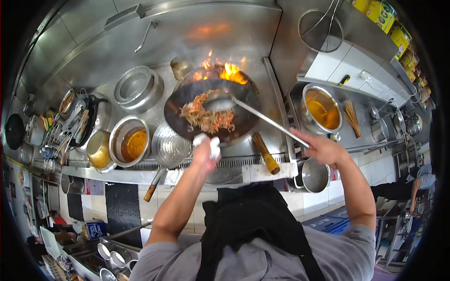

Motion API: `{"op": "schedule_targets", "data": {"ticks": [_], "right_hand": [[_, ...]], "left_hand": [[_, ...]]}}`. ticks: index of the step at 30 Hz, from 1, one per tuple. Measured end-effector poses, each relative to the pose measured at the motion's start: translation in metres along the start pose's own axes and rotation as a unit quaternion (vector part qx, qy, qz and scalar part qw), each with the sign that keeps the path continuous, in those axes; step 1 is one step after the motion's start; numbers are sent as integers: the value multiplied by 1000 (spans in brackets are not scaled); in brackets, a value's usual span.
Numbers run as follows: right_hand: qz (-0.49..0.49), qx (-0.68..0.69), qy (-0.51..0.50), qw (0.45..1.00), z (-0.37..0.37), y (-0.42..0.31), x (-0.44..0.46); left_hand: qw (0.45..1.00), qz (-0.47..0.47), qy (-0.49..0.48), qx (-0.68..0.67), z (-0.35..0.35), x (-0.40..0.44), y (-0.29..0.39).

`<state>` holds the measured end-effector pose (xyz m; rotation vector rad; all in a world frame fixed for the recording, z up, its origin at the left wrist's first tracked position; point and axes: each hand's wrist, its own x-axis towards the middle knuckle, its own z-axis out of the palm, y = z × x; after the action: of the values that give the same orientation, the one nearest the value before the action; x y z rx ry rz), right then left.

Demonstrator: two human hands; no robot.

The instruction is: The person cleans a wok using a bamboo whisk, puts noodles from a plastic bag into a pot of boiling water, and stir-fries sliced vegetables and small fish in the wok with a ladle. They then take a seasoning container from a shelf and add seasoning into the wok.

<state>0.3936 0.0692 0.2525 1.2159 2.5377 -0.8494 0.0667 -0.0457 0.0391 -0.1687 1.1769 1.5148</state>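
A dark wok (176,105) sits tilted over the burner, with noodle-like strands and reddish pieces of food (206,117) in it. Flames (232,73) rise behind its far rim. My left hand (205,152) is closed around a white cloth (214,149) at the wok's near edge; the wok's grip itself is hidden. In my right hand (323,149) is the handle of a long metal ladle (269,122), fingers wrapped round it. The ladle's bowl lies over the food inside the wok.
Left of the wok are a perforated skimmer (171,145), a pot of amber liquid (135,144) and a stacked pot (139,89). A bamboo brush (266,154) lies at the wok's right. Further right stands another pot of orange liquid (322,108). A person (419,182) works at far right.
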Motion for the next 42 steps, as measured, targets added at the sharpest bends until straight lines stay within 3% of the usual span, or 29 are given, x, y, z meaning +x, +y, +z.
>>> {"op": "schedule_targets", "data": {"ticks": [1,2,4,6,8,10,12,14,16,19,20,22,24,26,29,31,33,34,36,38,40,42], "right_hand": [[19,-8,-52,998,-12,-7,-6],[38,-13,-112,993,-14,-11,-9],[111,-12,-171,979,-13,-21,8],[-55,-124,-68,988,27,18,48],[-22,-183,-22,983,49,13,73],[4,-199,-16,980,49,1,68],[21,-185,-30,982,31,-12,47],[41,-177,-65,981,10,-14,28],[-5,-114,-70,991,1,-10,22],[-21,-139,-63,988,28,8,55],[-45,-153,-43,986,43,20,67],[-4,-178,-36,983,58,11,72],[4,-160,5,987,68,12,63],[-40,-70,40,996,58,33,29],[-77,-19,70,994,52,38,22],[15,-59,72,996,54,7,58],[0,-103,94,990,106,11,121],[23,-73,34,997,124,-5,130],[18,3,12,1000,111,-18,91],[-44,-56,-26,997,83,50,84],[-1,-103,-47,994,52,48,93],[8,-100,5,995,58,20,119]], "left_hand": [[1000,-9,16,19,9,-20,1],[997,8,-79,21,-1,-15,-2],[1000,-1,10,9,7,14,4],[998,17,31,47,-4,56,3],[992,69,-102,11,-60,107,-50],[999,49,7,16,-56,46,-76],[999,11,-28,34,-69,0,-93],[999,25,4,-35,-38,-28,-72],[998,11,-58,-37,-23,4,-36],[998,15,61,13,17,47,3],[998,37,31,29,3,62,-3],[996,49,-62,33,-39,79,-33],[992,87,-40,87,-65,37,-71],[998,44,-17,31,-49,-38,-59],[998,-4,-19,-57,-34,-5,-23],[999,36,-22,13,-9,35,-5],[999,23,28,24,-5,63,-8],[998,34,28,38,-5,66,-13],[998,53,-19,8,-29,42,-43],[999,0,-34,37,-25,-23,-35],[999,51,-3,5,-18,-3,-32],[1000,24,-18,6,-13,43,-17]]}}
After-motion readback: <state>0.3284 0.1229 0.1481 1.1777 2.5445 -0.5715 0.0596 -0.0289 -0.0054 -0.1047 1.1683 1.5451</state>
